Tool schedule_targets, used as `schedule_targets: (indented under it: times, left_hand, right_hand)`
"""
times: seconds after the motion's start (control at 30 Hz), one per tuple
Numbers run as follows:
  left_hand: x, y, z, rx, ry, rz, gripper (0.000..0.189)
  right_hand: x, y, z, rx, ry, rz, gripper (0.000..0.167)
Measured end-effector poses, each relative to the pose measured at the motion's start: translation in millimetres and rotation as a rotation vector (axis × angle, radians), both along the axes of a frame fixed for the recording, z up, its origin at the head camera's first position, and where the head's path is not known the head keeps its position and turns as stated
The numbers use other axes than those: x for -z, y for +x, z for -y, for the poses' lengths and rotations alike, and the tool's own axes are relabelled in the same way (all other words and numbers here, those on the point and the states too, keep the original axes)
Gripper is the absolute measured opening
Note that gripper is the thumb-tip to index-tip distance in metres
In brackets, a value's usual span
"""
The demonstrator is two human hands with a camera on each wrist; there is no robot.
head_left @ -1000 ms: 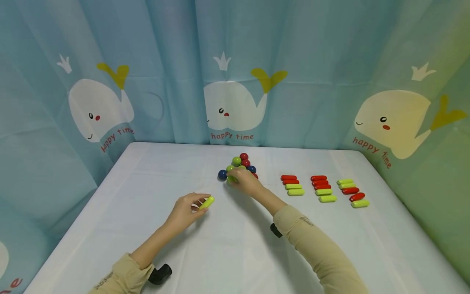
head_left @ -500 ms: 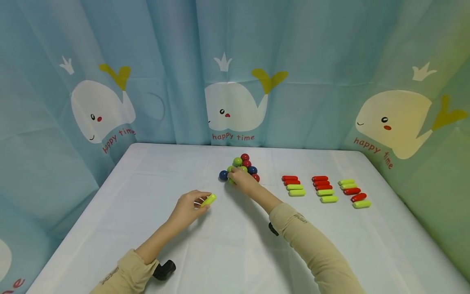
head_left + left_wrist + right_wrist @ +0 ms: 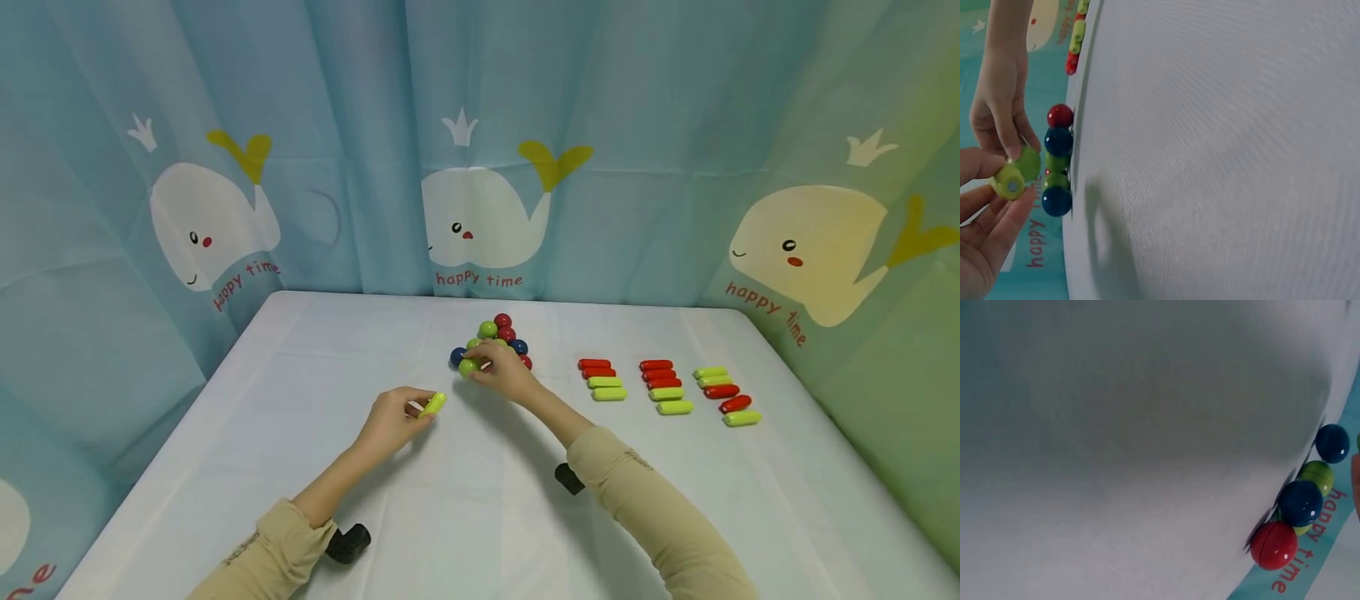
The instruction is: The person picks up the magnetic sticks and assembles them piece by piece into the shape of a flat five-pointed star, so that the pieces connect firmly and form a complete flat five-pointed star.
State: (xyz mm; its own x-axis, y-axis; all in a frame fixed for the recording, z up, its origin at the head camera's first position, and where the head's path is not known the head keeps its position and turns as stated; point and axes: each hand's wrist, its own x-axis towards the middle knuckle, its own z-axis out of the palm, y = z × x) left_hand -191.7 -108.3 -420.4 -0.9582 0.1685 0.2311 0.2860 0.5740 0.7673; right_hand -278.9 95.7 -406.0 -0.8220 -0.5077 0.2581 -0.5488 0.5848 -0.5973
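Note:
My left hand (image 3: 393, 421) pinches a short yellow-green rod (image 3: 433, 405) above the white table. In the left wrist view, the rod's round end (image 3: 1011, 186) shows a grey disc. My right hand (image 3: 512, 375) holds a glossy green ball (image 3: 468, 367) between thumb and fingers, in front of a cluster of balls. That view has the green ball (image 3: 1029, 161) overlapping the rod and raised off the table. Behind it are a blue ball (image 3: 458, 357), a red ball (image 3: 503, 321) and several more in green, red and blue, partly hidden by my right hand.
Right of the cluster, red and yellow-green rods lie in three groups: a left group (image 3: 605, 382), a middle group (image 3: 664, 383) and a right group (image 3: 722, 391). A blue whale-print curtain (image 3: 360, 225) hangs behind the white table (image 3: 300, 375).
The green ball shows more fully in my right fingers, having come out slightly leftward from the cluster. My left hand has moved a little right and away from me with the rod.

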Motion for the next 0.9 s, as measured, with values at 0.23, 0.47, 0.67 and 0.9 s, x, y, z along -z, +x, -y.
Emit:
schedule_targets:
  times: [0.23, 0.47, 0.67, 0.9]
  left_hand:
    - [-3.8, -0.1, -5.5, -0.017, 0.060, 0.023, 0.030]
    - [-5.6, 2.4, -10.5, -0.017, 0.076, 0.034, 0.029]
    - [-4.8, 4.0, -12.7, -0.011, 0.066, 0.084, 0.026]
    - [-6.8, 3.1, -14.1, -0.020, 0.051, 0.104, 0.021]
  right_hand:
    - [-2.0, 12.9, -2.7, -0.052, -0.241, 0.159, 0.030]
    - [-7.2, 23.3, -1.8, -0.100, -0.322, 0.259, 0.031]
    - [-10.3, 30.8, -1.0, -0.131, -0.298, 0.262, 0.030]
    - [-13.4, 36.5, 1.9, -0.122, -0.286, 0.239, 0.028]
